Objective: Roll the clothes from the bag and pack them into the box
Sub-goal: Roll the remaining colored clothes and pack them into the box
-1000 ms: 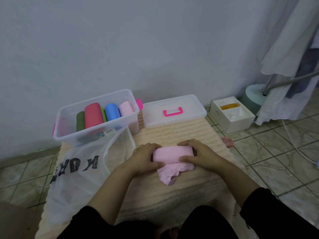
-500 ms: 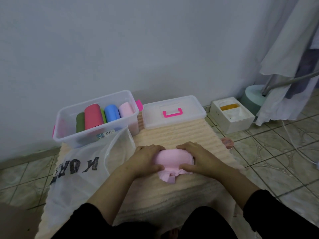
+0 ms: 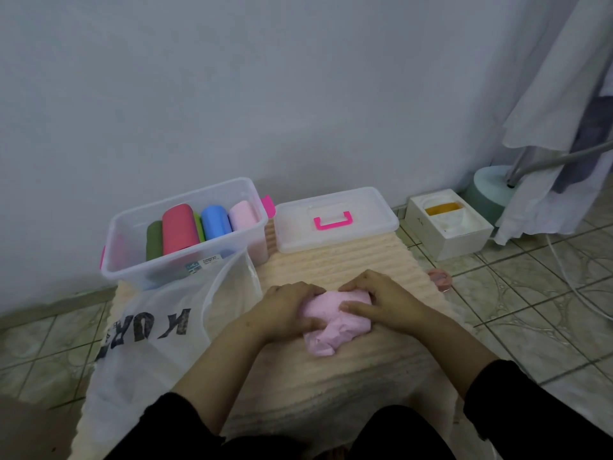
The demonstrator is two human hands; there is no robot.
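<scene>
Left hand (image 3: pixel 285 312), right hand (image 3: pixel 381 302) gripping pink cloth roll (image 3: pixel 331 323) on mat (image 3: pixel 348 263).

Soft pink cloth (image 3: pixel 335 322), ribbed fluffy mat (image 3: pixel 331 263), glossy clear plastic box (image 3: pixel 185 260), translucent bag (image 3: pixel 149 327)

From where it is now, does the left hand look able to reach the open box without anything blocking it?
Probably yes. The left hand grips the pink roll on the mat; the clear box stands open just beyond, its lid off beside it. Only the plastic bag lies below its path.

Box (image 3: pixel 185 257), lid (image 3: pixel 335 220), bag (image 3: pixel 149 330) on mat (image 3: pixel 331 376)
</scene>
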